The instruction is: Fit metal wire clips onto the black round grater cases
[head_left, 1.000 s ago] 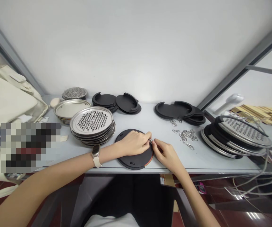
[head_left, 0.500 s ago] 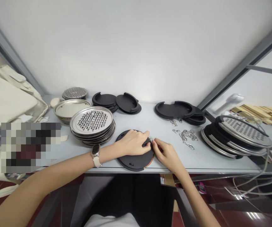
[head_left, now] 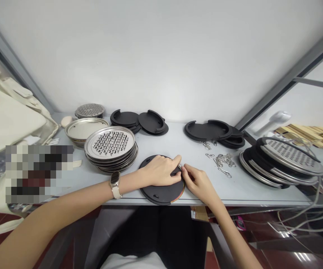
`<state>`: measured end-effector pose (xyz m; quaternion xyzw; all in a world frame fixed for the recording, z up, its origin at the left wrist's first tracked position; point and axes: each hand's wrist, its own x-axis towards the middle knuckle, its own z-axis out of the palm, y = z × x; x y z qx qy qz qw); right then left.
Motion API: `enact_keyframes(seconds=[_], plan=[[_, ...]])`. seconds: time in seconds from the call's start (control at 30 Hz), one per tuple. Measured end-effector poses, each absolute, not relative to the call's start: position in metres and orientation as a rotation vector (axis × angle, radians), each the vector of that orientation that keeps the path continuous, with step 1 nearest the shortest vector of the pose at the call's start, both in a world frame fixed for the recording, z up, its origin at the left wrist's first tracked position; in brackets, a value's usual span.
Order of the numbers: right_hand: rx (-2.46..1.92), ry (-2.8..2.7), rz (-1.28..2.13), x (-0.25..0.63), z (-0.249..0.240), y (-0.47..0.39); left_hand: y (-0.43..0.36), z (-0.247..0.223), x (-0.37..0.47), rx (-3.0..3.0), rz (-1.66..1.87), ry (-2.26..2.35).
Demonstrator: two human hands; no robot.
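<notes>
In front of me, near the table's front edge, lies a round black disc-shaped holder (head_left: pixel 161 194) with a coloured strip along its right rim. My left hand (head_left: pixel 161 170) rests on top of it, index finger and thumb stretched apart toward its right edge. Against that same edge, my right hand (head_left: pixel 196 179) pinches a small metal wire clip (head_left: pixel 180 166), partly hidden by the fingertips. Loose wire clips (head_left: pixel 223 160) are scattered to the right of my right hand.
Left of the disc stands a stack of metal grater discs (head_left: pixel 111 144), with plain metal discs (head_left: pixel 87 129) behind. Black holders (head_left: pixel 151 122) and more black holders (head_left: pixel 206 131) lie along the wall. Graters in black holders (head_left: pixel 287 160) are piled right. A pale bag (head_left: pixel 7 116) is at left.
My left index finger has lifted and straightened a little at the disc's right edge. The right hand keeps its pinch, nearly unmoved. The whole view has shifted slightly.
</notes>
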<state>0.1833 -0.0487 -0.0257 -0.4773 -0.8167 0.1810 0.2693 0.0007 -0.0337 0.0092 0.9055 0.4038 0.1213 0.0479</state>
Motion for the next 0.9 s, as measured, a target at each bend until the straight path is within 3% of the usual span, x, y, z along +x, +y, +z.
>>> enact_keyframes(seconds=[0.9], plan=[[-1.296,-2.203,0.502,0.1835,-0.0257,-0.0490,-0.0322,0.0065,-0.0002,2.846,0.407,1.193]])
